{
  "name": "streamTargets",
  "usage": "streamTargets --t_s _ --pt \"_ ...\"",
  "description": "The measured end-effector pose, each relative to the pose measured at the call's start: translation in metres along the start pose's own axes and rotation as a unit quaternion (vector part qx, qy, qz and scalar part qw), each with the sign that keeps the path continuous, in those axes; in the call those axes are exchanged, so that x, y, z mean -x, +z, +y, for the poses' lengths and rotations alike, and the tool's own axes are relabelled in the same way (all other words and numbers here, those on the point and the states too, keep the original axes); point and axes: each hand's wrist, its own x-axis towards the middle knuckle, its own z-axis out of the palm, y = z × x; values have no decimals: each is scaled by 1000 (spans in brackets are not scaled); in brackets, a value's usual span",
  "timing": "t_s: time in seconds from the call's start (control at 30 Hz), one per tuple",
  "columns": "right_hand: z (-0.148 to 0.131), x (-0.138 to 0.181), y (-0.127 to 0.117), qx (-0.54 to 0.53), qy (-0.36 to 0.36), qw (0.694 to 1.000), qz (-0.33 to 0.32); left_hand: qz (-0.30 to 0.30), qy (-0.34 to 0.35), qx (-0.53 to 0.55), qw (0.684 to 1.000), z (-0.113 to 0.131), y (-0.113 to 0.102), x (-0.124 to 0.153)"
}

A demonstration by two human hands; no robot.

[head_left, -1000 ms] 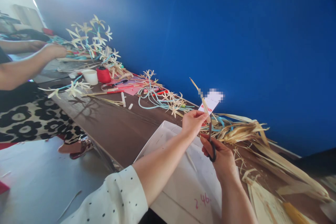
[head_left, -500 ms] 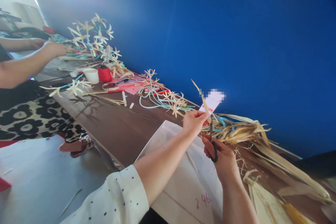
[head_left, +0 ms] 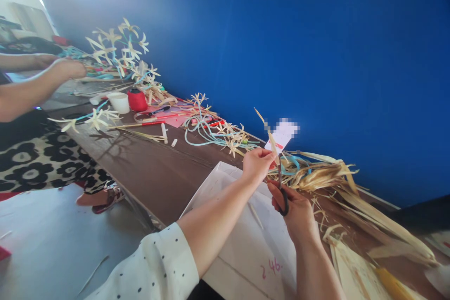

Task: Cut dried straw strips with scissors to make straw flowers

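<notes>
Pinched in my left hand (head_left: 258, 164) is a narrow, pale corn husk strip (head_left: 272, 143) that tapers to a thin tip pointing up and left. My right hand (head_left: 298, 213) grips a pair of dark-handled scissors (head_left: 283, 204), fingers around the loops. The scissor blades point upward and meet the lower end of the strip beside my left fingertips. Whether they touch it, I cannot tell. Just behind the strip is a white card (head_left: 282, 136) with a red mark, partly blurred out. Below both hands lies a white board (head_left: 242, 225) with pink handwriting.
Dry husks (head_left: 326, 176) heap at the right. Husk flowers (head_left: 232, 138), light-blue cords (head_left: 197, 138), a red thread spool (head_left: 137, 100) and a white cup (head_left: 118, 102) lie along the brown table (head_left: 158, 173). A blue wall (head_left: 281, 47) rises behind. At left, another person's hands (head_left: 72, 68) work.
The whole view has shifted slightly, so things sit a little further left. Both hands keep their hold on the strip and the scissors.
</notes>
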Motion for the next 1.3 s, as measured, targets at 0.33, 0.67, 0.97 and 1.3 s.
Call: streamTargets --t_s 0.33,0.67,0.97,1.3 --pt "4 -2 -10 -33 62 996 -61 -11 91 -168 982 -4 -13 -9" --pt "-2 -1 -11 -27 56 996 -64 -61 181 -364 912 0 -18 -3" --pt "6 -4 -17 -66 38 997 -18 -117 211 -426 872 3 -14 4" --pt "8 -5 -20 -87 17 996 -11 -174 220 -395 875 4 -16 4"
